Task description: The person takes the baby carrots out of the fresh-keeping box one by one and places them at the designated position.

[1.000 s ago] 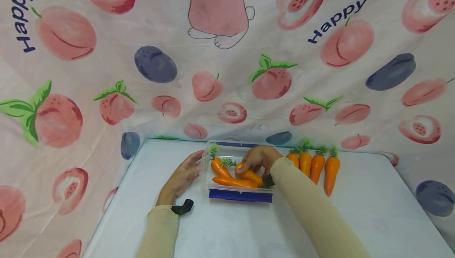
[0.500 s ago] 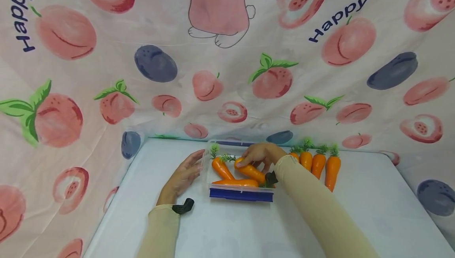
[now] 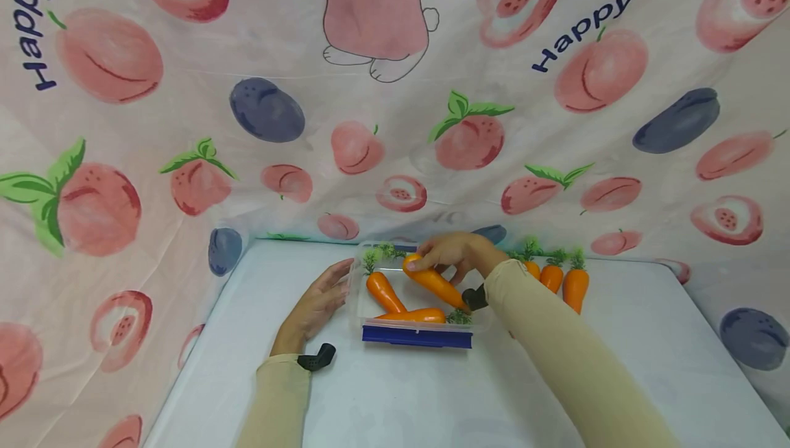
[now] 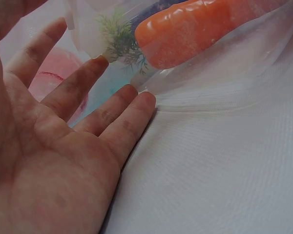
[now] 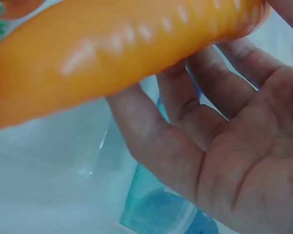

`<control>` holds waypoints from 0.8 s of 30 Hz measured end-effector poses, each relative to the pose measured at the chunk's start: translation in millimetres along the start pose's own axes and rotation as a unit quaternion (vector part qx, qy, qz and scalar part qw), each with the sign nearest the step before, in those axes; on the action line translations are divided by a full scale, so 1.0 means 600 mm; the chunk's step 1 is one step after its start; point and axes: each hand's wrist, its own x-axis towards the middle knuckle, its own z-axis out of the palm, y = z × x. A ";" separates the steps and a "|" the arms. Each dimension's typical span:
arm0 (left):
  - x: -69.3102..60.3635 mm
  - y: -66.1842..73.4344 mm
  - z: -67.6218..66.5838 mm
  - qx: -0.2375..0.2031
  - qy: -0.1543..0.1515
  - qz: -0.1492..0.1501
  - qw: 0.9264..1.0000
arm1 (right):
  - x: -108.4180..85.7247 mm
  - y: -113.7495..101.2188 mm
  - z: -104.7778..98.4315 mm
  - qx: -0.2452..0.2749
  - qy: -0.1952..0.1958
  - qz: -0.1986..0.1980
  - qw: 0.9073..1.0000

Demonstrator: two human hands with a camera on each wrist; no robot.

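My right hand (image 3: 453, 256) pinches an orange toy carrot (image 3: 435, 283) by its thick end, above a clear plastic box (image 3: 416, 336) with blue latches. In the right wrist view that carrot (image 5: 127, 53) lies across the fingers, above the box floor. Two other carrots lie inside: one slanted at the left (image 3: 385, 291), one along the front wall (image 3: 415, 315). My left hand (image 3: 315, 311) stands at the box's left side with fingers extended. In the left wrist view the left hand's (image 4: 63, 141) fingertips touch or nearly touch the clear wall, with a carrot (image 4: 185, 34) visible behind it.
Right of the box, a row of carrots (image 3: 576, 289) with green tops lies on the white table (image 3: 648, 359); my right forearm partly hides it. A fruit-printed cloth (image 3: 296, 208) hangs behind and to the left.
My right hand has lifted the carrot up and back from the lower part of the box, and its green top has moved toward the rear. The left hand has stayed in place.
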 end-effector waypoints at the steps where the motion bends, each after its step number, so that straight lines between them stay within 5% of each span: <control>1: 0.000 0.000 0.000 0.000 -0.001 0.000 1.000 | -0.004 -0.001 -0.002 0.000 0.002 -0.006 1.000; 24: 0.000 0.002 0.000 -0.008 0.004 -0.010 1.000 | -0.084 0.031 -0.043 0.080 0.061 -0.079 0.992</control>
